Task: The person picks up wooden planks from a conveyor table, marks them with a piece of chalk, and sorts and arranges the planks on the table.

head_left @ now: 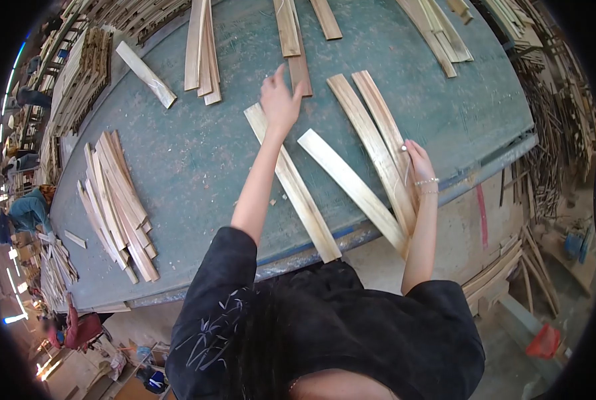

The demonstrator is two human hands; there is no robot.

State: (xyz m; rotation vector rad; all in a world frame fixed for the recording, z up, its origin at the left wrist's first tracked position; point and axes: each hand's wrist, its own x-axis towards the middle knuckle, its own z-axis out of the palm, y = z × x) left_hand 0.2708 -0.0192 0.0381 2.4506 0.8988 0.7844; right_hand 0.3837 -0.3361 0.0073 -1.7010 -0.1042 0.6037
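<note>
My left hand [281, 107] is over the table with forefinger and thumb apart. Its fingertips are close to the lower end of a dark wooden strip [301, 77], which lies partly under a paler strip [287, 30]. Below that hand, a long wooden strip [295, 187] runs down to the table's near edge. At the right, the bent fingers of my right hand [419, 162] are against the edge of a wooden strip [383, 110]. A small white spot shows at its fingertips; I cannot make it out. Two more strips, one brownish [361, 127] and one pale [348, 177], lie beside it.
The green worktable [198, 153] carries a bundle of strips [115, 200] at left and more groups [203, 53] along the far side. Stacked wood [78, 80] stands beyond the left edge. Other people [31, 210] are at the far left. Wood scraps fill the right side.
</note>
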